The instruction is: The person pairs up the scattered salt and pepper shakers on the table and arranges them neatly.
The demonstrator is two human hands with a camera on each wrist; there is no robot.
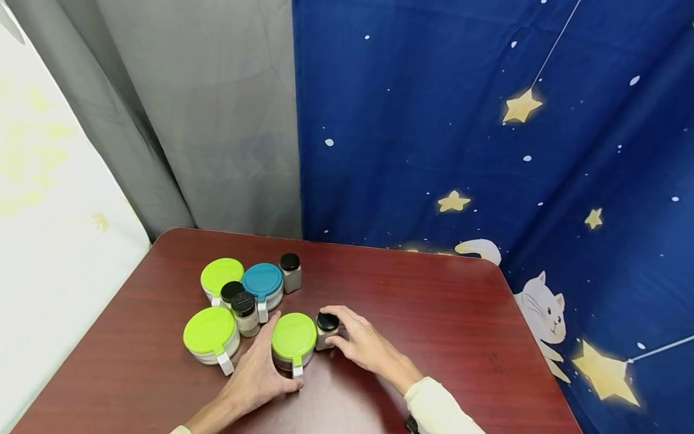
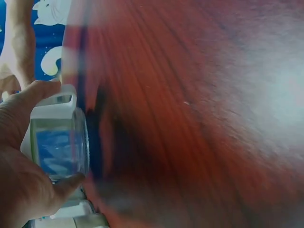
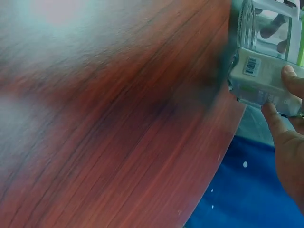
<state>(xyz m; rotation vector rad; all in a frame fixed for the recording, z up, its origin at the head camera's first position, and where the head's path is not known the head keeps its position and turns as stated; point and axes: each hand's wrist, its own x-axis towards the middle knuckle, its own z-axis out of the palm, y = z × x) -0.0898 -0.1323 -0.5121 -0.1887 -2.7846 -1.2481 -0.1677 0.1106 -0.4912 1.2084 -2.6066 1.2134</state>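
Observation:
My left hand point(image 1: 255, 375) curls round a glass jar with a bright green lid point(image 1: 294, 335), thumb at its white handle. In the left wrist view the clear wall of that jar point(image 2: 59, 149) shows between thumb and fingers. My right hand point(image 1: 362, 342) grips a small spice bottle with a black cap point(image 1: 328, 322), upright just right of the green-lidded jar. The right wrist view shows the thumb and a finger on the sides of the spice bottle point(image 3: 259, 78), which has a barcode label and stands against the jar.
Left of my hands stand two more green-lidded jars point(image 1: 210, 331), a blue-lidded jar point(image 1: 262, 281) and black-capped bottles point(image 1: 246, 308) between them. Another black-capped bottle point(image 1: 291, 272) stands at the back. The reddish wooden table point(image 1: 434, 325) ends at grey and blue curtains.

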